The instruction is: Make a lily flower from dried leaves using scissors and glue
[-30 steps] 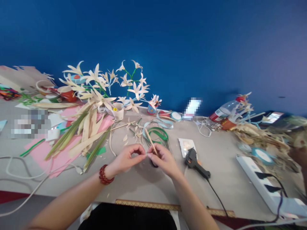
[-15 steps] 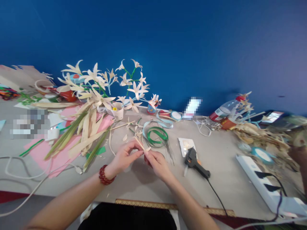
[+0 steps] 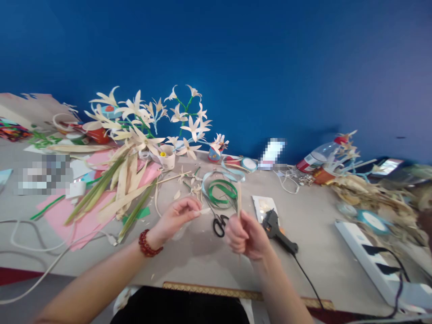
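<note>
The left hand (image 3: 177, 218) pinches a small pale petal (image 3: 205, 211) between thumb and fingertips; the right hand (image 3: 246, 236) is closed around a narrow pale strip (image 3: 239, 198), which rises upright from the fist. Both pieces are above the table (image 3: 199, 261), well apart.

Among the containers, a white cup (image 3: 168, 162) has something yellow inside, and a small blue-and-red cup (image 3: 215, 155) holds pale petal-like pieces. At the right, a red cup (image 3: 323, 176) holds pale flowers and stems, next to a clear bottle (image 3: 320, 155) with a red cap. A further red cup (image 3: 98, 135) is at the left; its contents are hard to make out.

The right hand hides part of the black-handled scissors (image 3: 218, 227) — and the strip's lower end is blurred. 2 patches are pixelated, and the dried husks (image 3: 357, 195) run past the right edge. The bottle's red-and-white label (image 3: 311, 160) bears print too small to read.
</note>
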Demonstrator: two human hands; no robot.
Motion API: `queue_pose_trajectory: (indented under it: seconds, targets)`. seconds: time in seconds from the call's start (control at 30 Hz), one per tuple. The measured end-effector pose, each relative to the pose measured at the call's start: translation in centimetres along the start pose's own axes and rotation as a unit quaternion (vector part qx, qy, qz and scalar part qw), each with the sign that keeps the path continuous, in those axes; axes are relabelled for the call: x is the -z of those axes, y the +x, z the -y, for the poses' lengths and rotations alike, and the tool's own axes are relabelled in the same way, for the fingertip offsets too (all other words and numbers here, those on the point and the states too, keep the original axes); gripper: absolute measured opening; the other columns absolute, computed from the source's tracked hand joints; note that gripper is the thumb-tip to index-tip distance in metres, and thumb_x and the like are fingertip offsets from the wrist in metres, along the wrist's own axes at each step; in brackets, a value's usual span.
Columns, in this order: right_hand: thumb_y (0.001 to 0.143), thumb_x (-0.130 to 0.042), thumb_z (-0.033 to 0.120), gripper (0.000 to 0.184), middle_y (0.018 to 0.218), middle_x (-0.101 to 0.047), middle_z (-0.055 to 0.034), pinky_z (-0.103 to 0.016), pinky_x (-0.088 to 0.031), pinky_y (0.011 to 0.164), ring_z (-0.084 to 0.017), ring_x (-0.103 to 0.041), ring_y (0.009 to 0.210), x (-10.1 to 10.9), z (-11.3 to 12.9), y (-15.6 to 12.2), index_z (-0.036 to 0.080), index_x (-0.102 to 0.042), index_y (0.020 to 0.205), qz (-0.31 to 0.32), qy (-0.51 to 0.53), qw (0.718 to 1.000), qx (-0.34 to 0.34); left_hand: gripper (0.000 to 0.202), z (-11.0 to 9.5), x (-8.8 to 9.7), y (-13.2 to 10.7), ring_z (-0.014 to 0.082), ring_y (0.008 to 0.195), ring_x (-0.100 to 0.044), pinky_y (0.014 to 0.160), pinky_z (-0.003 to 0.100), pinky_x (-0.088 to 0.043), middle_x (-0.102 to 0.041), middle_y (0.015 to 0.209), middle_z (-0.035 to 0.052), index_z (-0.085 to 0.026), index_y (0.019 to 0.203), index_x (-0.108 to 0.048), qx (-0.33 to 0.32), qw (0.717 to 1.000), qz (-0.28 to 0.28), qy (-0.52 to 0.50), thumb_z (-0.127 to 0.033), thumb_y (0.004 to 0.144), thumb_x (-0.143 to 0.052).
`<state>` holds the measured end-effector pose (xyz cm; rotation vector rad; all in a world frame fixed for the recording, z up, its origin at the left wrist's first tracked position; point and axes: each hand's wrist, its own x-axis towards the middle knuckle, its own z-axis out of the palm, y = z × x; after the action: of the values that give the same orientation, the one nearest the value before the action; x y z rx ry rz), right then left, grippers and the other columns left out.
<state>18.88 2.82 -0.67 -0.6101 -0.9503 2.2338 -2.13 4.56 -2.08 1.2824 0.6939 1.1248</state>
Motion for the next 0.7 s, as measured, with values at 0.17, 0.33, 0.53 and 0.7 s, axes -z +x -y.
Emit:
queue_pose_trajectory:
  seconds: [0.17,0.33,0.53,0.7]
  targets:
    - [0.087,-0.048,0.062,0.052,0.052,-0.035,0.0057,-0.021,-0.021,0.043,-0.008,-0.028,0.045,-0.1,-0.8,1.0,0.019,-0.045,0.059,-0.187,-0.319,0.923,0.102,0.01,0.1,-0.5,0.0,0.0183,0.09,-0.058,0.086,0.032,-0.044,-0.063,0.088,0.0047,-0.017,0.078,-0.065,-0.015,1.0,-0.016,0.022,-0.025,0.082,-0.067]
    - [0.093,-0.041,0.056,0.052,0.055,-0.039,0.0031,-0.024,-0.027,0.053,-0.011,-0.037,0.055,-1.0,-2.5,2.0,0.018,-0.043,0.057,-0.183,-0.468,0.854,0.133,0.009,0.4,-0.5,-0.3,0.0185,0.089,-0.059,0.084,0.031,-0.045,-0.064,0.087,0.0052,-0.016,0.08,-0.067,-0.026,0.998,-0.008,0.052,-0.025,0.081,-0.068]
    - [0.09,-0.047,0.057,0.054,0.045,-0.027,0.0087,-0.02,-0.012,0.037,-0.005,-0.017,0.038,-1.6,-2.4,1.7,0.02,-0.037,0.053,-0.073,-0.165,0.984,-0.002,0.006,0.3,-0.5,-0.6,0.0177,0.089,-0.058,0.084,0.03,-0.044,-0.064,0.087,0.0046,-0.016,0.08,-0.066,-0.003,1.0,0.025,0.017,-0.022,0.081,-0.068]
    - [0.088,-0.049,0.058,0.056,0.042,-0.025,0.0099,-0.016,-0.008,0.031,-0.003,-0.013,0.033,-0.7,-1.1,0.5,0.02,-0.034,0.05,0.074,0.046,0.995,-0.04,0.007,0.2,-0.4,-0.4,0.0166,0.085,-0.058,0.082,0.029,-0.043,-0.063,0.084,0.0039,-0.015,0.078,-0.064,-0.005,0.999,0.025,-0.019,-0.021,0.082,-0.067]
